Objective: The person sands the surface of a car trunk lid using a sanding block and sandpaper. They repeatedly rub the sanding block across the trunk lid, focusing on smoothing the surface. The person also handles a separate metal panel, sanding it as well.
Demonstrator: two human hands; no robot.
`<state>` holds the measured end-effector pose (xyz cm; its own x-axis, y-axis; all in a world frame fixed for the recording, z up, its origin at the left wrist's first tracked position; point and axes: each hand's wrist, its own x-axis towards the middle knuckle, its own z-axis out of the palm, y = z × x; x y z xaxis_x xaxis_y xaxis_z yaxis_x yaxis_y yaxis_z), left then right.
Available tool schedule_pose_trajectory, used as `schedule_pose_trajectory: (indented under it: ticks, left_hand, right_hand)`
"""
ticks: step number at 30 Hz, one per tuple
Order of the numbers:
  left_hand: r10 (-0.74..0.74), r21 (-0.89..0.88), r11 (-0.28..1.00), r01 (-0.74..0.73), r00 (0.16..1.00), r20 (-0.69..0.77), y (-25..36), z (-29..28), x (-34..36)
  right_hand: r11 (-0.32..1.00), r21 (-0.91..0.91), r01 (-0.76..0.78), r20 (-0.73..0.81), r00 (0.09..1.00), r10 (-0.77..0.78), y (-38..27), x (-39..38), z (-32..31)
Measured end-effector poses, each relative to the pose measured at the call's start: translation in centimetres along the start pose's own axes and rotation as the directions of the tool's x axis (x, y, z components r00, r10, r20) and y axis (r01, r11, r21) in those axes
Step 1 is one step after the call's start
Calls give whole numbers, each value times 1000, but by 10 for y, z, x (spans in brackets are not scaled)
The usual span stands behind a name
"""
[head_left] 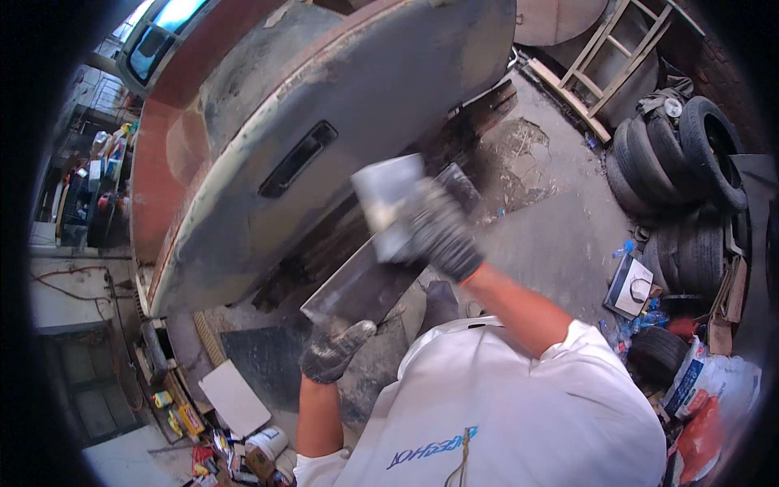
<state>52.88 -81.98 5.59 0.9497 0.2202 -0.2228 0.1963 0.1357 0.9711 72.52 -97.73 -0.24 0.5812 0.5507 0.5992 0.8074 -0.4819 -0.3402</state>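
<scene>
My gloved left hand (334, 353) is closed around the near end of a long grey metal plate (369, 286). The plate slants away up to the right, and part of it is hidden behind my right hand. My gloved right hand (438, 231) grips a pale grey, squarish piece (388, 188) above the plate; motion blur hides its exact kind. Beyond both hands stands a large curved vehicle panel (406, 89), patchy grey with a recessed dark handle (299, 158). The pale piece overlaps the panel's lower edge in view; whether it touches cannot be told.
Stacked tyres (649, 162) and a wooden frame (604, 61) stand on the right. Plastic bags (706, 398) and a white box (629, 286) lie below them. A white board (235, 398) rests at lower left, near a bucket (268, 442). Cluttered shelves (85, 187) fill the far left.
</scene>
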Motion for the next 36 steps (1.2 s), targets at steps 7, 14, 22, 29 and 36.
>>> schedule_pose_trajectory:
  ticks: [7,14,22,29,36]
  left_hand:
    - [102,57,993,-107,991,83,17,-51,46]
    - [-263,74,965,253,932,249,-18,-43,132]
    - [-492,-30,867,497,865,103,-71,-74,124]
    - [-559,-153,818,554,829,16,-72,-74,115]
    - [-619,-1,778,629,766,-172,-55,-75,112]
  right_hand:
    - [726,-78,-683,245,693,678,116,15,40]
    - [715,479,-509,348,858,377,19,25,97]
    - [356,507,-785,157,490,858,178,16,104]
    - [341,575,-744,-180,291,940,293,61,155]
    - [379,547,-747,-283,261,923,314,109,182]
